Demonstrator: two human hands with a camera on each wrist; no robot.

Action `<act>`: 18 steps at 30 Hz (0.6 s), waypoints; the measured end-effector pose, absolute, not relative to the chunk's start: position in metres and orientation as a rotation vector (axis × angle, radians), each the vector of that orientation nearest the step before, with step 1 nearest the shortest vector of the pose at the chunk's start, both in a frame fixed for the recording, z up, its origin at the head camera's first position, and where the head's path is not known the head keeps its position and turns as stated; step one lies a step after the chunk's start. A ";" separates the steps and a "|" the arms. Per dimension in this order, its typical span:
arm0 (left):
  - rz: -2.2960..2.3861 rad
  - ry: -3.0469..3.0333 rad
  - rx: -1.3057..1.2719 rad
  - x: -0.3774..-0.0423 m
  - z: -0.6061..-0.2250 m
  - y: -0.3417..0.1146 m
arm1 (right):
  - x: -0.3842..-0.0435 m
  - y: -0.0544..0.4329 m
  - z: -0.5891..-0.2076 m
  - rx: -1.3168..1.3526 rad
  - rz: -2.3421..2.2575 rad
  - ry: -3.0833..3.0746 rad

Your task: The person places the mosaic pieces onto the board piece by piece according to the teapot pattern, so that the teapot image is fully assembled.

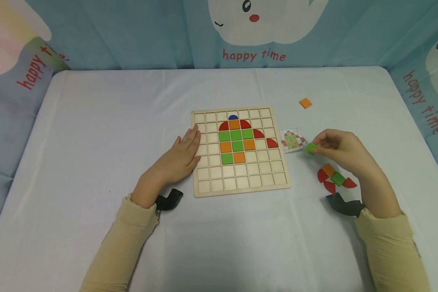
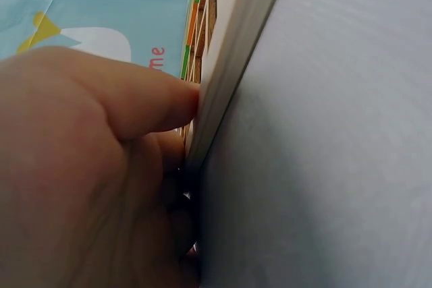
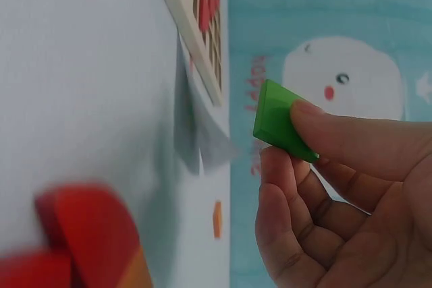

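Observation:
A wooden grid board [image 1: 211,178] lies mid-table, with green and orange squares, red quarter-round tiles and a blue half-round tile in its cells. My left hand [image 1: 179,156] rests along the board's left edge, fingers fairly straight; in the left wrist view its thumb [image 2: 158,99] touches the rim. Between thumb and fingers my right hand [image 1: 341,148] pinches a green square tile [image 3: 280,119], raised off the table to the right of the board. Just left of that tile is a small pattern card [image 1: 293,140], one edge lifted in the right wrist view.
Nearer me than the right hand lies a loose cluster: an orange tile [image 1: 328,169], a green tile [image 1: 338,178] and red quarter-round tiles [image 1: 329,187]. A lone orange square [image 1: 305,103] sits farther back. Printed blue curtains [image 1: 131,36] border the white table.

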State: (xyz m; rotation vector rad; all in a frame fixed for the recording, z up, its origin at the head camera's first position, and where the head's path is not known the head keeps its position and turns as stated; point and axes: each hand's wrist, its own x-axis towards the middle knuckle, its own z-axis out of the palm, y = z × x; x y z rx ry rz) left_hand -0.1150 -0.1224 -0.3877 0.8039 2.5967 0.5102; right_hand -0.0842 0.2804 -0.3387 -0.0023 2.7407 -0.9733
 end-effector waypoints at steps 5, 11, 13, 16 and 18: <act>0.511 2.606 0.814 -0.115 -0.388 -0.123 | -0.089 0.269 -0.338 -0.119 -1.013 2.716; 0.499 2.606 0.811 -0.115 -0.388 -0.123 | -0.093 0.255 -0.335 -0.135 -1.051 2.689; 0.497 2.605 0.811 -0.115 -0.387 -0.123 | -0.095 0.250 -0.335 -0.120 -1.054 2.682; 0.500 2.603 0.809 -0.115 -0.387 -0.123 | -0.098 0.242 -0.336 -0.121 -1.082 2.670; 0.501 2.601 0.809 -0.115 -0.387 -0.122 | -0.100 0.237 -0.338 -0.156 -1.101 2.657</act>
